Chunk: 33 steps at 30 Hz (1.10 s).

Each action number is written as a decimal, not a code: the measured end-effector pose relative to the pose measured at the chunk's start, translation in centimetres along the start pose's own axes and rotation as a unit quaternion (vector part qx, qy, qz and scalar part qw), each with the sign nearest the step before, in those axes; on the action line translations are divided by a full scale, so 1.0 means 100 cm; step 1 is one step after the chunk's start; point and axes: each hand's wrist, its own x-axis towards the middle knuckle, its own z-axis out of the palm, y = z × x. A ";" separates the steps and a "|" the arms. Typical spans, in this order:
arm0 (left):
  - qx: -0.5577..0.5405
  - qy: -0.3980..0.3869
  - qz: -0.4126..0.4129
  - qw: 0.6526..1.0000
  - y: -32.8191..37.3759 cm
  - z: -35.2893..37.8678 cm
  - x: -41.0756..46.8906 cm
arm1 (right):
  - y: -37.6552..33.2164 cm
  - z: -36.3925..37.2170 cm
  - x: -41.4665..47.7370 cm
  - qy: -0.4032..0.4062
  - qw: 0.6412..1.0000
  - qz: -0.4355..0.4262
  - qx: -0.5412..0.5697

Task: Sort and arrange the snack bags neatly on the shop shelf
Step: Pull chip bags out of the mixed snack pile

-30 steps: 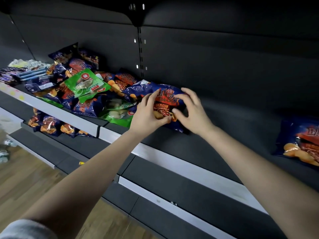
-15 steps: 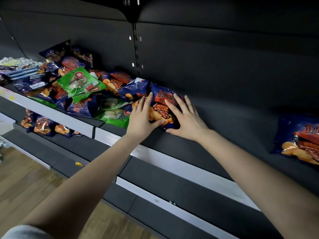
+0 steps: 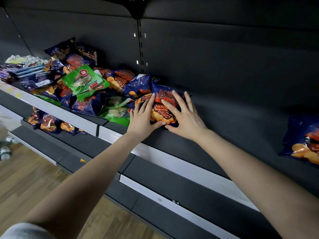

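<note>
Blue barbecue bag (image 3: 162, 107) is lying flat on the shelf (image 3: 224, 128), touching the right end of the pile (image 3: 89, 87). Left hand (image 3: 142, 118) and right hand (image 3: 183, 116) are pressing on it, fingers (image 3: 148, 101) straight and spread, thumbs meeting at its near edge. Judging from this, light pressure is sparing the chips; sliding it clear of the pile and squaring it with the shelf front is the aim.

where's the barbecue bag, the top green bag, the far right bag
barbecue bag (image 3: 163, 96), head view, logo near top
top green bag (image 3: 84, 81), head view, front middle
far right bag (image 3: 296, 133), head view, blue front
</note>
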 end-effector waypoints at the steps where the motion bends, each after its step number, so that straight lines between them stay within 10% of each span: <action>1: 0.000 -0.004 -0.002 1.000 0.000 0.000 0.000 | -0.001 -0.001 0.001 0.001 1.000 0.000 0.005; 18: -0.031 0.058 0.099 0.993 0.039 -0.007 0.013 | 0.016 -0.030 -0.015 0.104 0.995 -0.003 0.007; 33: -0.206 -0.053 0.222 0.951 0.183 0.068 0.020 | 0.083 -0.117 -0.139 0.208 0.968 0.116 -0.081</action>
